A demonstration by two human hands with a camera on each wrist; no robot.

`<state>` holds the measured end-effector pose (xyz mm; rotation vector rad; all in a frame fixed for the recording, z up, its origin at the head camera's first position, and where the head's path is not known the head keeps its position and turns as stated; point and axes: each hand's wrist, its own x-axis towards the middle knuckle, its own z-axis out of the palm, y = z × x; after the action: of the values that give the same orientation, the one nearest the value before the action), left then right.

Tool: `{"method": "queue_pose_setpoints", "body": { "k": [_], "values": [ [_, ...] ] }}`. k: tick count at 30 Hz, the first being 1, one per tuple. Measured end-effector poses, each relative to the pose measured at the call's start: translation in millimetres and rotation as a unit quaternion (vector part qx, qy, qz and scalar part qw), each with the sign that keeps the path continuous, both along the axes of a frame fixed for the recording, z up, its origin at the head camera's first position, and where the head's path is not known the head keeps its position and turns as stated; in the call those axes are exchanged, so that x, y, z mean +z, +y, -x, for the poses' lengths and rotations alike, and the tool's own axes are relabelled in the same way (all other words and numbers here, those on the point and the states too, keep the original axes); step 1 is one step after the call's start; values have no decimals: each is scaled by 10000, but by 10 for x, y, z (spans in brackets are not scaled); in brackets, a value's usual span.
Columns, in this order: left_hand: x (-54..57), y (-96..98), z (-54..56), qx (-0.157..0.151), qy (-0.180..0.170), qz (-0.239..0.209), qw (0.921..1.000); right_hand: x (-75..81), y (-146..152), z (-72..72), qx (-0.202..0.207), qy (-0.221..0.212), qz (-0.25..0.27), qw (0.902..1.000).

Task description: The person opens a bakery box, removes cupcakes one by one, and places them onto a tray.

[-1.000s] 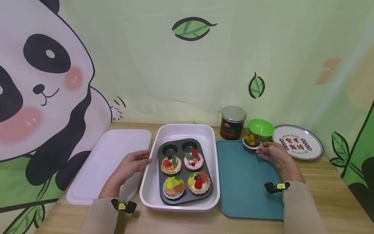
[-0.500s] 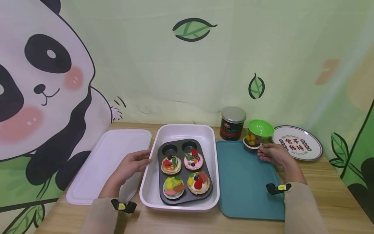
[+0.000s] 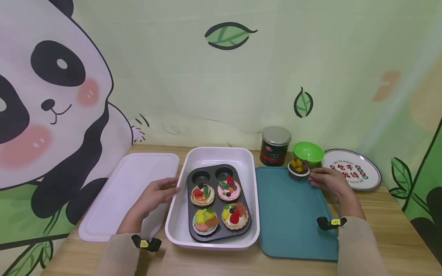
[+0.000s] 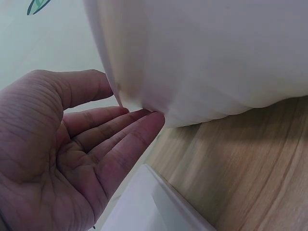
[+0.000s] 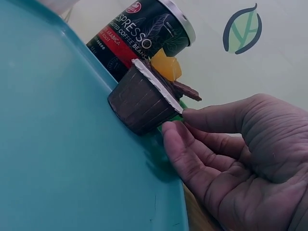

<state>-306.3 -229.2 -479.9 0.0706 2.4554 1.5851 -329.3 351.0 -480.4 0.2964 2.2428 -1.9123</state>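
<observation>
Head | right hand (image 3: 330, 182): shifted slightly rightward beside cupcake (image 3: 298, 169) | left hand (image 3: 156, 194): unmoved

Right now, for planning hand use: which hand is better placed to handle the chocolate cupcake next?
Likely the right hand: it is beside the chocolate cupcake, while the left hand is over at the deep white tray.

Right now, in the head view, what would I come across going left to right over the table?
Flat white panel, white tub, coffee tin, brown cupcake, right hand. Left out because they overlap: left hand, tarts, muffin pan, teal tray, green bowl, plate.
</observation>
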Motion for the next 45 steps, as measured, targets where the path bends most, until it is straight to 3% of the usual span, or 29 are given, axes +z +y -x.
{"method": "queue_pose_setpoints", "body": {
  "k": [31, 45],
  "values": [
    [-21, 22, 8, 68, 61, -133, 9999, -25, -8, 8, -33, -88, 127, 9999],
    [-13, 24, 4, 64, 55, -118, 9999, 126, 19, -60, -195, 51, 250, 9995]
  ]
}}
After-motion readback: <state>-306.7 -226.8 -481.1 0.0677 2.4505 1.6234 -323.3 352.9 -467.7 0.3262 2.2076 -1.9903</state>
